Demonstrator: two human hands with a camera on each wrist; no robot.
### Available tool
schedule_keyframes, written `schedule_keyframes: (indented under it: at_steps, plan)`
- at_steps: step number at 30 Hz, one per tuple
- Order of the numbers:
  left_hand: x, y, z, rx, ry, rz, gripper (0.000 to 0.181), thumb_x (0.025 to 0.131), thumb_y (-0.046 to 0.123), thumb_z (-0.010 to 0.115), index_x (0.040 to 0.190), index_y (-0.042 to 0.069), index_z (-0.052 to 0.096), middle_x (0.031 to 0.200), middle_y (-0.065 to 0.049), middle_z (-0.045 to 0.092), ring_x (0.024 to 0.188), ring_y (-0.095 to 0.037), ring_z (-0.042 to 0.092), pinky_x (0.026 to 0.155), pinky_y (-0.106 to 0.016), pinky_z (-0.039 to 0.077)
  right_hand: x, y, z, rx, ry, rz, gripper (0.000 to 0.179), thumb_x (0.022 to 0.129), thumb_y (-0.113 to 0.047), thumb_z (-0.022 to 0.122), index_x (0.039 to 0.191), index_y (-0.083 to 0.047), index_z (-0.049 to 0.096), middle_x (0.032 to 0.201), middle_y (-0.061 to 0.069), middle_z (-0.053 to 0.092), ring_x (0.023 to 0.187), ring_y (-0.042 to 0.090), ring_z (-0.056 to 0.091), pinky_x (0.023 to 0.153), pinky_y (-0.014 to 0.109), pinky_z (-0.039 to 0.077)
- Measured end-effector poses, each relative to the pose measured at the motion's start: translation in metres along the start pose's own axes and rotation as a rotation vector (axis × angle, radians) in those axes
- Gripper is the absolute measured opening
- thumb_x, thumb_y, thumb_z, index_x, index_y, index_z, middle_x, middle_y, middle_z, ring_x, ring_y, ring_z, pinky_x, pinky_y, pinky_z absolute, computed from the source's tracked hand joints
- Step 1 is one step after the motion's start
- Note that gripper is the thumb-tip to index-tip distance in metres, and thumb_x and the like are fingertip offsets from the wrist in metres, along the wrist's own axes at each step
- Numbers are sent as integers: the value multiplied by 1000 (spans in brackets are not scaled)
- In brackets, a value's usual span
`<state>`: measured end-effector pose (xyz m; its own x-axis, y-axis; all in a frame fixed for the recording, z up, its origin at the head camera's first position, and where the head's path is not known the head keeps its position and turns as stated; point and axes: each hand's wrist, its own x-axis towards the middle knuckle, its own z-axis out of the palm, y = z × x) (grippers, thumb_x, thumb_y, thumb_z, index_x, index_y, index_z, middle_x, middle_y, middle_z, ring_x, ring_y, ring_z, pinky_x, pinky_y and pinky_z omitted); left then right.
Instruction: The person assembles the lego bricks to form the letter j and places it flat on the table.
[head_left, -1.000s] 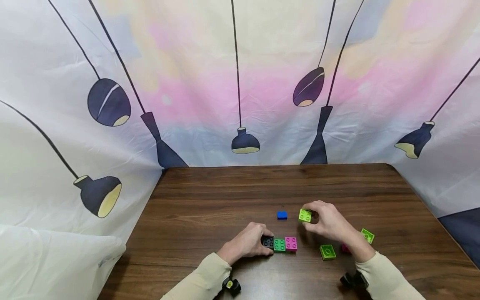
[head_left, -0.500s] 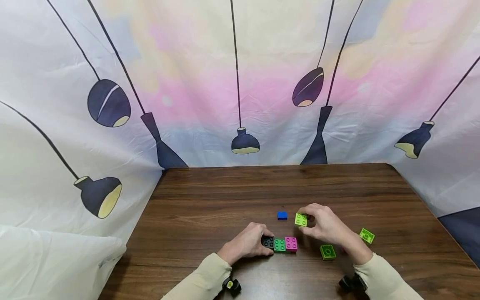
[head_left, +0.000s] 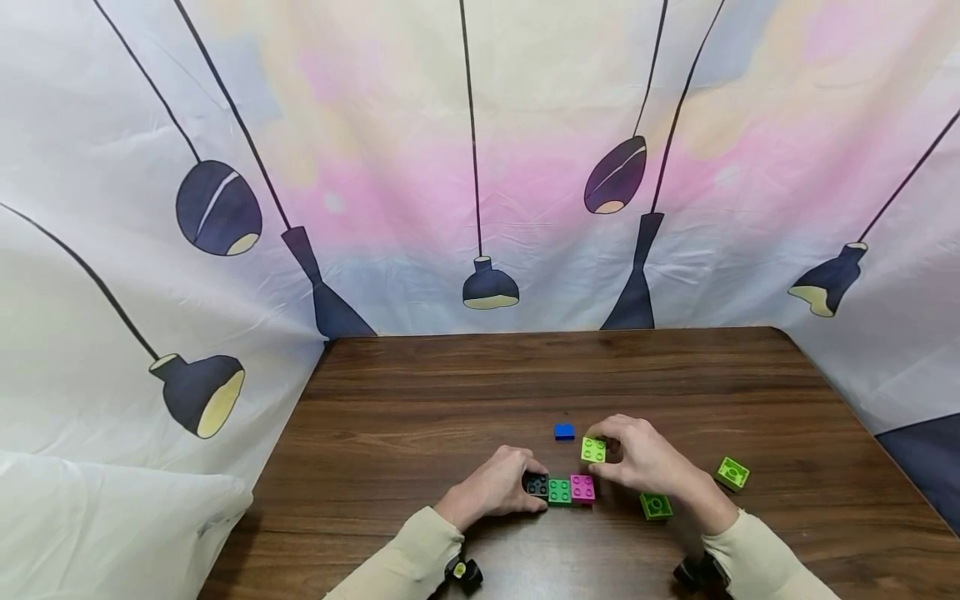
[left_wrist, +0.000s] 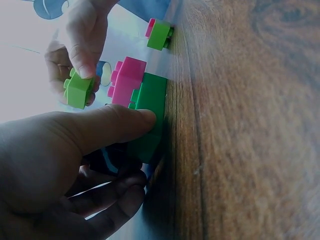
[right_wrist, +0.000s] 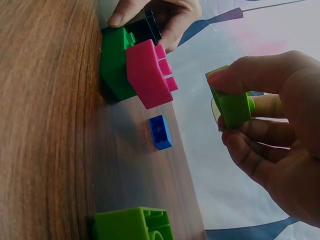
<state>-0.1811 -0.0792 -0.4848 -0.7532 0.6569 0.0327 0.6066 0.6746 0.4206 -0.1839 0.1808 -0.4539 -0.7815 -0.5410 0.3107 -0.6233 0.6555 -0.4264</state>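
Note:
My left hand [head_left: 487,485] grips the left end of a joined row of toy building bricks lying on the table. A black brick [head_left: 537,487] and a pink brick [head_left: 582,488] stand on top of the green base [head_left: 559,492]; in the left wrist view the thumb lies on the green side. Held between thumb and fingers of my right hand [head_left: 647,457] is a lime green brick [head_left: 593,450], studs up. It hovers just behind the pink brick. From the right wrist view, a gap separates the lime brick [right_wrist: 232,102] from the pink one [right_wrist: 149,72].
Behind the row lies a small blue brick [head_left: 564,432]. Two lime bricks rest upside down to the right, one nearer [head_left: 656,507] and one farther [head_left: 732,473]. In the left wrist view another pink brick [left_wrist: 150,28] shows past a lime one. A printed cloth [head_left: 420,208] hangs behind the table.
My right hand has carried the lime brick leftward and towards me, closer to the pink brick. The left hand and the joined row have stayed in place.

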Motion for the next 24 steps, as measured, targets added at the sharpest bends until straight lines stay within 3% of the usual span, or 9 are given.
schedule_keyframes:
  at_steps: [24]
  plan:
    - [0, 1, -1, -8, -21, -15, 40, 76, 29, 84, 111, 14, 74, 96, 6, 67, 80, 0, 56, 66, -10, 45, 1, -10, 7, 107, -79, -44, 29, 81, -21, 78, 107, -13, 68, 98, -6, 64, 75, 9, 57, 63, 19, 47]
